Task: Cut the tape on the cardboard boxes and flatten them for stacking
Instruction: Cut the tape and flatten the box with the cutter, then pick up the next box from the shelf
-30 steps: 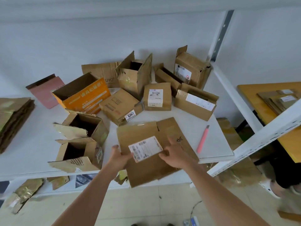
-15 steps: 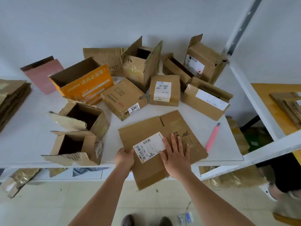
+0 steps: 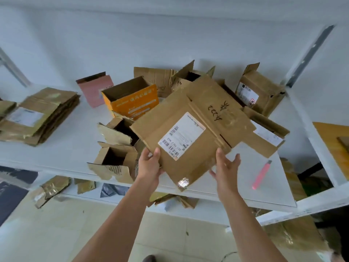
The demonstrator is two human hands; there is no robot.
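I hold a flattened brown cardboard box (image 3: 200, 110) with a white shipping label tilted up above the white shelf (image 3: 62, 148). My left hand (image 3: 149, 167) grips its lower left edge, thumb on top. My right hand (image 3: 226, 171) is at the lower right edge with straight, spread fingers touching the cardboard. A pink cutter (image 3: 261, 175) lies on the shelf to the right of my right hand. A stack of flattened boxes (image 3: 39, 114) sits at the far left of the shelf.
Two torn open boxes (image 3: 115, 161) stand just left of my left hand. Behind are an orange box (image 3: 132, 99), a pink box (image 3: 96, 89) and brown boxes (image 3: 262, 91) against the wall. A shelf post (image 3: 309, 53) rises at right. Cardboard scraps (image 3: 52, 188) lie below.
The flattened box lay on the shelf under my pressing right palm; now both hands have lifted it off the shelf and tilted it up. The view has swung left.
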